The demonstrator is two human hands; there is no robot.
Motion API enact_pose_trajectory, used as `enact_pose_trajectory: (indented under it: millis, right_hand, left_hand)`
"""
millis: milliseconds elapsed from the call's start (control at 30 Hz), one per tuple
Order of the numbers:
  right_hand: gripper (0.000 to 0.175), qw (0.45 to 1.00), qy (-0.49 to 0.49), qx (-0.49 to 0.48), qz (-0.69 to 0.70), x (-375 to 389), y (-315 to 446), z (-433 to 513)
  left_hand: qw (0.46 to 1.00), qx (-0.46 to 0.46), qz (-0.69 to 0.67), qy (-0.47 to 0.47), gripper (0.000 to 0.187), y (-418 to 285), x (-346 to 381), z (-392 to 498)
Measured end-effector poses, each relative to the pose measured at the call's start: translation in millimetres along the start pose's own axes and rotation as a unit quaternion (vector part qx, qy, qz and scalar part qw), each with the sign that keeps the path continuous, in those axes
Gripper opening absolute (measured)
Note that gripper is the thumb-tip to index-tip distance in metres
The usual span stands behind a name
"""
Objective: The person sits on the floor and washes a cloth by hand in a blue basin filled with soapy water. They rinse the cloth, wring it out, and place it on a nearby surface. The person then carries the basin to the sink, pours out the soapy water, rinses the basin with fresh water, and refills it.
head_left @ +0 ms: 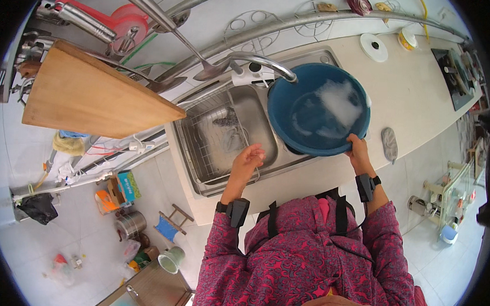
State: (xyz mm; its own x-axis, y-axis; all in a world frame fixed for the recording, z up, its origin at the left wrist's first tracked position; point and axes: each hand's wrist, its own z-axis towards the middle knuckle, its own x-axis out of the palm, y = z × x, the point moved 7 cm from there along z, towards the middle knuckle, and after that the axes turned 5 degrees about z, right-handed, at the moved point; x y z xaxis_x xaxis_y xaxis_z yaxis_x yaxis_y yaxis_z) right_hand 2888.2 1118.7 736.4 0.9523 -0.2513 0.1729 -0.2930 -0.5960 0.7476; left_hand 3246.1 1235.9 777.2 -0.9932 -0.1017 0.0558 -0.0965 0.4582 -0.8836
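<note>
A round blue plastic basin (298,100) stands over the right part of the sink, with water and white suds (340,100) in it. My right hand (358,151) grips its near right rim, thumb on top. My left hand (246,167) hangs over the near edge of the left sink bowl (251,108), fingers loosely curled and nothing in them. Inside that bowl sits a wire rack (208,143), with a dark mesh-like item (227,117) lying low in it. The chrome faucet (269,63) reaches over the basin's left rim.
A wooden cutting board (100,93) juts out at left, beside hanging ladles (207,70). On the counter (399,84) lie a grey oval pad (389,143) and a white pot lid (373,47). A cooktop (451,76) is at far right. A small blue stool (168,227) stands on the floor.
</note>
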Motion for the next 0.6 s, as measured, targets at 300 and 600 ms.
enact_pose_trajectory:
  millis: [300,600]
  right_hand:
    - [0.028,1.000,-0.004,-0.004,0.027,0.7,-7.4,8.1]
    - [0.046,0.999,0.029,0.026,0.014,1.6,-4.5,1.4]
  left_hand:
    - [1.000,0.005,0.007,0.014,0.038,-14.2,8.3,10.2]
    - [0.995,0.042,0.095,-0.014,0.038,-39.8,4.2,34.0]
